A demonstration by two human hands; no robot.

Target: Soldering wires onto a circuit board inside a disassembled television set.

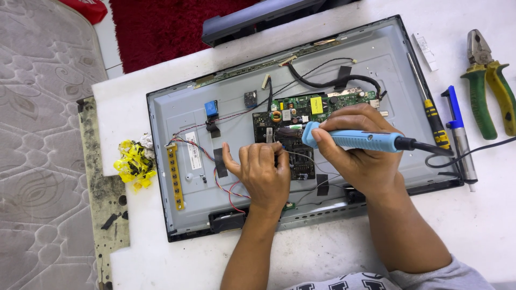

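Right hand (pixel 360 147) round blue soldering iron (pixel 355 139) — over circuit board (pixel 301 115)

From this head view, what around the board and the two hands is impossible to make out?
- Soldering iron tip: hidden behind the left hand and right hand.
- What the left hand pinches: covered by its own fingers.
- Dark half of the circuit board: mostly under both hands.
- Pliers: right handle cut by the frame edge.
- Board parts: too small to identify.
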